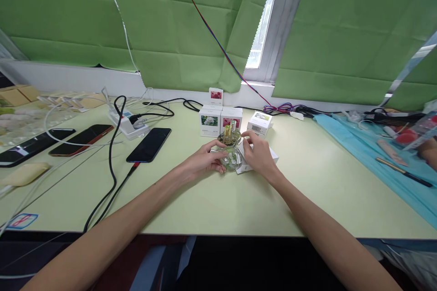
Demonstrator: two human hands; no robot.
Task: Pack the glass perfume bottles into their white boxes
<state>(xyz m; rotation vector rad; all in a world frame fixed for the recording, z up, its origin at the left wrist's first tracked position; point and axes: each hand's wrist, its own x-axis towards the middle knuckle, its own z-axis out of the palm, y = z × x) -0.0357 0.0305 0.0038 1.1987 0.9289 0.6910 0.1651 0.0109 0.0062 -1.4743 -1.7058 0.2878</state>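
Note:
In the head view a clear glass perfume bottle (232, 159), with green showing inside, lies low on the table. The fingers of my left hand (206, 158) are closed around its left side. My right hand (258, 153) grips a small white box (273, 156) that is tilted against the bottle's right side; part of the box is hidden under the hand. Just behind stands another glass perfume bottle (229, 136) with a gold neck. White boxes with flower pictures stand beyond it, among them one with a white flower (210, 121).
A white box (260, 122) stands behind my right hand. To the left are a phone (149, 145) on a cable, more phones (82, 139) and a power strip (128, 125). Blue sheeting (362, 145) with a pen (404, 173) covers the right side. Cables run along the back.

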